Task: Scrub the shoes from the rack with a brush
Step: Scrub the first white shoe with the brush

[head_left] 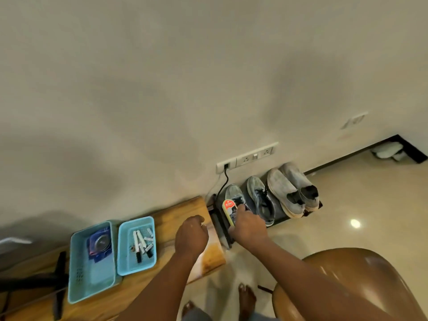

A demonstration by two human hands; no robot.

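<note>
Yellow-backed brush (pixel 228 210) gripped in right hand (pixel 249 225), over nearest grey shoe (pixel 234 195) on rack (pixel 281 218) by far wall. Left hand (pixel 191 235) curled, holds nothing. Risk: shoe not steadied, could slide w/ scrubbing, snag cord (pixel 221 185).

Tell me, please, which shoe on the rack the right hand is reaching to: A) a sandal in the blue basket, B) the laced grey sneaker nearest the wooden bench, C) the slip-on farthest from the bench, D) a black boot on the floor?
B: the right hand, which holds a brush, lies over the laced grey sneaker at the bench end of the rack, while the other three shoes stand untouched.
</note>
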